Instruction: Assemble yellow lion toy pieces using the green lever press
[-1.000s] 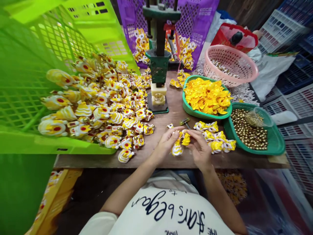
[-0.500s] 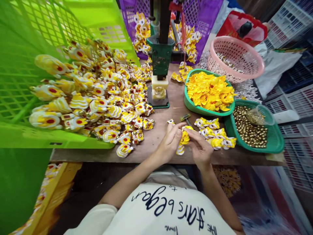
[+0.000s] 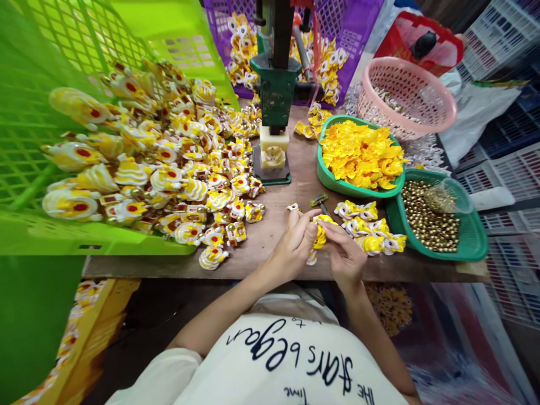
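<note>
Close to the table's front edge, my left hand [image 3: 294, 247] and my right hand [image 3: 346, 254] meet around a yellow plastic piece [image 3: 319, 237]. Both sets of fingers are closed on it, hiding part of its outline. A white-and-yellow part [image 3: 311, 257] shows just beneath it. Beyond my left fingertips lies a small white-and-yellow piece with an eye [image 3: 293, 207]. A small hammer [image 3: 319, 201] rests on the wood behind my hands. To the right of my right hand sit several white-and-yellow animal-face pieces [image 3: 371, 228].
A green press [image 3: 276, 90] stands mid-table. Left, a lime crate [image 3: 97, 239] spills finished-looking figures [image 3: 169, 169]. Right are a green basket [image 3: 337, 183] of yellow pieces, a green tray [image 3: 475, 242] of gold beads with a clear scoop [image 3: 449, 197], and a pink basket [image 3: 447, 109]. A purple crate [image 3: 363, 34] stands behind.
The view has shifted slightly. Both hands stay together on the yellow piece, with only small finger movement; less of the white-and-yellow part beneath shows now.
</note>
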A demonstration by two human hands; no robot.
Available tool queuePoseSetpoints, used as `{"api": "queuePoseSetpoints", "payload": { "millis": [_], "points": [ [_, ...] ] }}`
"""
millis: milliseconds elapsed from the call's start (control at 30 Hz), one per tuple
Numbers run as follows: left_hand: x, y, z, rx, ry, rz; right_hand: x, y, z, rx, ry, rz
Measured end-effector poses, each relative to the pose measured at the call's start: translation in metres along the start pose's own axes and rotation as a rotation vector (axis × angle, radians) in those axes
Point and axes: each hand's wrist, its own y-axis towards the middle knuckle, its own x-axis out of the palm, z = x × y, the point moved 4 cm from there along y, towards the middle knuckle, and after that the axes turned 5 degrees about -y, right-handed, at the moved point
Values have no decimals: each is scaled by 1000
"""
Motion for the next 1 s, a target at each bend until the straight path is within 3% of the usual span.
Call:
{"api": "queuePoseSetpoints", "payload": {
  "millis": [267, 500, 633, 800, 900, 1000],
  "points": [
    [-3, 6, -9, -60, 6, -30, -1, 7, -6, -121, -62, -31],
    [-5, 9, -12, -29, 126, -226, -3, 12, -10, -126, -90, -87],
    [-9, 11, -22, -11, 113, -246, 0, 15, -18, -176, -154, -65],
    [-19, 18, -30, -16, 157, -284, 7, 24, -13, -139, -227, -107],
    [-26, 21, -29, -31, 53, -263, 12, 28, -6, -43, -256, -125],
    [-32, 22, -30, -97, -219, -172, 17, 25, -10, 64, -193, -22]
  ]
}}
